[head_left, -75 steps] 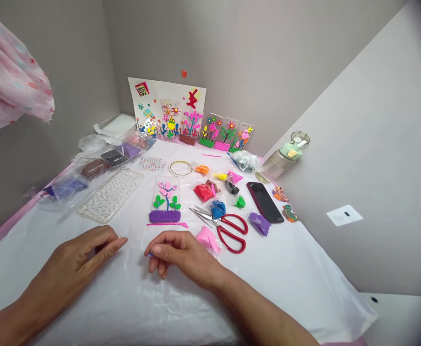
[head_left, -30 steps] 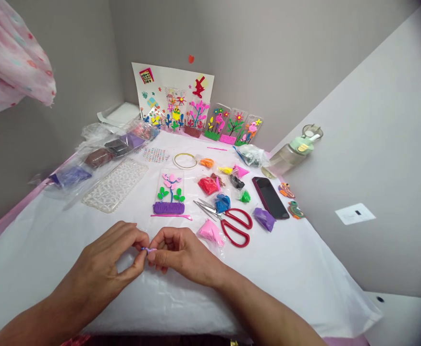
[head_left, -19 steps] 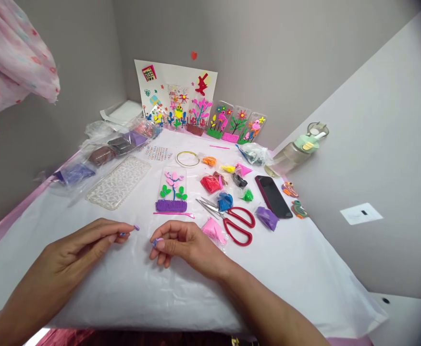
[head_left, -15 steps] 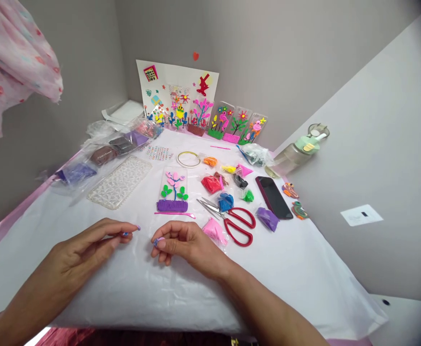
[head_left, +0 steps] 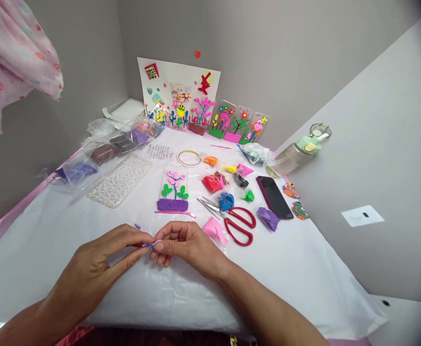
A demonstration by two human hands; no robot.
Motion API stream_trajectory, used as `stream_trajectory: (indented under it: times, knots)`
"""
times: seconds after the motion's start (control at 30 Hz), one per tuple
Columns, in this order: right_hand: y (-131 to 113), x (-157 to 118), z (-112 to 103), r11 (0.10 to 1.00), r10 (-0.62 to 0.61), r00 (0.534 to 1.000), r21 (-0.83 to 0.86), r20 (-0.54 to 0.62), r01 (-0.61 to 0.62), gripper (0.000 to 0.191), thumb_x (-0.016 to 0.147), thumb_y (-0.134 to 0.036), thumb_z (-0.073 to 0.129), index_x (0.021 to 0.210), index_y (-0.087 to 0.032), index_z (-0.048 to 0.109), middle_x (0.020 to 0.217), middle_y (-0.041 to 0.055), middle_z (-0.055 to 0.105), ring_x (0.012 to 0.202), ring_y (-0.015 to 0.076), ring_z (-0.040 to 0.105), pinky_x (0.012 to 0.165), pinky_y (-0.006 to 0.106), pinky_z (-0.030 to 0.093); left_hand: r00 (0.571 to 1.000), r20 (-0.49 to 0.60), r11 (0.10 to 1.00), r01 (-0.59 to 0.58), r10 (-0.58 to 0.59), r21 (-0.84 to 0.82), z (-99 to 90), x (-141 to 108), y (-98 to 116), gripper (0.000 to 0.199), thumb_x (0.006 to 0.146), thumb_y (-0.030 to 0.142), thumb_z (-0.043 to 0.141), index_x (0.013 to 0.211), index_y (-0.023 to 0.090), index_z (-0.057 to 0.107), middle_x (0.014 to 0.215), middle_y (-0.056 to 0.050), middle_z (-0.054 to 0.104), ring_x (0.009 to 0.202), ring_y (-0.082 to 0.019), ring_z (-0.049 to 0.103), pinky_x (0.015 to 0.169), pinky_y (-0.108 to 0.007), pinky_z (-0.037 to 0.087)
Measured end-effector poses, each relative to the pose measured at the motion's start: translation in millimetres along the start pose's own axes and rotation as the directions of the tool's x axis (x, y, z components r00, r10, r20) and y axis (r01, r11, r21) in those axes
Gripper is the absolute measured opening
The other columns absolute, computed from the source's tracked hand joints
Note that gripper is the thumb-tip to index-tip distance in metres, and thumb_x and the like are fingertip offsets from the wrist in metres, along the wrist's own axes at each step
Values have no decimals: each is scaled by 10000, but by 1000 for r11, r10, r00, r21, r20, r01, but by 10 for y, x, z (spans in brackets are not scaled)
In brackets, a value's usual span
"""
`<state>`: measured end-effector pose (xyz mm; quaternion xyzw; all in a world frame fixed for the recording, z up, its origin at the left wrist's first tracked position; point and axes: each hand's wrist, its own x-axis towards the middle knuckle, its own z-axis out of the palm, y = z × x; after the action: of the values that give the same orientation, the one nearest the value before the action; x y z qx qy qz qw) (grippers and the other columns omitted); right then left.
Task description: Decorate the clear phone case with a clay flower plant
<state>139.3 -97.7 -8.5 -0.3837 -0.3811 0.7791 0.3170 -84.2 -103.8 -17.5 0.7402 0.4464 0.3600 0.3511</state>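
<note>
My right hand [head_left: 181,245] pinches a small blue-purple and pink piece of modelling clay [head_left: 155,245] between thumb and fingers. My left hand [head_left: 117,250] meets it from the other side, its thumb and index fingertips closed at the same bit of clay. Just beyond the left fingers, a tiny purplish clay piece [head_left: 137,225] lies on the white table cover. Farther back is a clear phone case [head_left: 173,174] with a pink clay flower, green leaves and a purple clay base. A thin pink tool [head_left: 176,213] lies along its near edge.
Red-handled scissors [head_left: 239,226] lie right of my hands, among bagged clay lumps such as pink [head_left: 215,229] and blue [head_left: 226,201]. A phone [head_left: 274,198] and a bottle [head_left: 291,156] are farther right. A patterned clear case [head_left: 121,181] lies left; decorated cases [head_left: 239,125] lean at the back.
My left hand has moved right, bringing its fingertips to the clay in my right hand. The purplish piece at my left index fingertip now lies apart from it. My right hand has barely moved.
</note>
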Motion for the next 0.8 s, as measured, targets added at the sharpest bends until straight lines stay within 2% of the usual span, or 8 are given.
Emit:
stream_trajectory:
  times: [0.17,0.3,0.37,0.43,0.5,0.6,0.67,0.8]
  knots:
    - [50,17,12,1000,21,1000,-7,-8,-21,534,620,-562,1008,836,-161,730,740,-2,746,640,117,655,641,256,499,998,-11,996,-59,60,66,128,-64,-1,156,1005,385,615,1001,364,769,931,43,796,831,-168,760,793,-225,601]
    - [39,-25,49,998,66,997,-19,51,-65,543,604,-565,1013,820,-169,710,716,-17,729,625,109,642,635,251,492,996,-38,988,-71,77,137,86,-23,10,176,973,417,617,902,325,749,836,35,773,757,-169,747,729,-226,594]
    - [19,-65,75,995,102,986,-37,132,-97,529,619,-559,1009,833,-175,717,759,-15,738,642,102,639,650,248,492,995,-91,987,45,-31,156,0,0,-29,231,943,523,646,885,333,763,854,44,800,770,-178,773,733,-218,615]
    - [-1,-94,89,992,122,973,-48,197,-115,516,637,-559,1003,852,-182,724,790,-15,741,660,100,638,661,247,492,970,-145,966,217,-197,144,-100,-14,-110,312,910,644,653,939,358,775,922,77,831,839,-189,806,771,-204,638]
    - [-18,-95,80,993,113,975,-50,191,-106,523,637,-571,1000,857,-186,721,792,-18,739,660,101,637,662,247,493,941,-137,939,326,-311,112,-186,-64,-217,352,898,694,643,1028,393,770,937,114,841,925,-195,825,833,-193,644]
    - [-43,-58,33,996,73,992,-53,107,-68,543,632,-591,997,843,-180,712,767,-18,739,639,101,632,656,249,496,923,-58,923,384,-382,32,-249,-161,-368,338,929,690,627,1079,428,779,861,92,847,920,-208,836,956,-258,652]
    - [-60,-33,4,998,50,997,-44,59,-47,549,631,-595,997,829,-173,706,751,-18,739,622,96,627,647,246,491,910,-9,910,413,-413,-42,-252,-203,-433,343,955,697,606,1077,440,797,824,59,848,853,-228,843,973,-322,669]
    - [-81,-23,-3,999,35,999,-27,29,-34,532,631,-567,1006,823,-170,706,748,-17,743,602,90,609,634,247,476,873,90,836,485,-479,-256,-220,-197,-442,411,968,694,608,1165,392,804,974,2,873,942,-268,852,953,-332,683]
